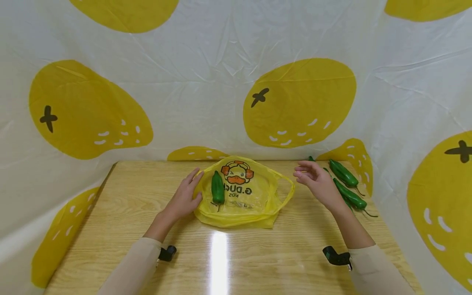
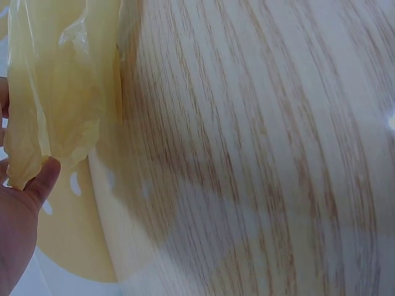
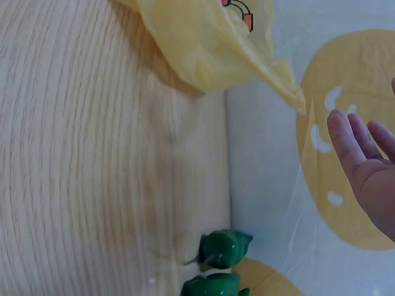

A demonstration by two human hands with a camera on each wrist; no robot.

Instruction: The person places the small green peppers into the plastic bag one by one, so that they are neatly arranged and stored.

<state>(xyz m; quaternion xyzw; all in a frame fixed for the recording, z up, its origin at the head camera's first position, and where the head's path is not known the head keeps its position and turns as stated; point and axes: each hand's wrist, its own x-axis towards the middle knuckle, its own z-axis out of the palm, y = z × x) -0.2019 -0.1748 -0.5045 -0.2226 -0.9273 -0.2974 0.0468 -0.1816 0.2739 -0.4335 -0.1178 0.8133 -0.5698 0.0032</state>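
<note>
A yellow plastic bag, printed with a duck in headphones, lies on the table with its mouth spread. Inside the opening, toward its left, is a green chili pepper. My left hand holds the bag's left side; in the left wrist view the thumb lies against the yellow plastic, with fingers partly hidden behind it. To the right of the bag, my right hand hovers with loosely bent fingers and holds nothing. Beyond it lie several green chili peppers, partly covered by the hand and forearm.
The wood-grain table ends at a hanging white cloth with large yellow fruit prints, at the back and both sides. A loop handle of the bag sticks out to the right. Light glares on the front of the tabletop.
</note>
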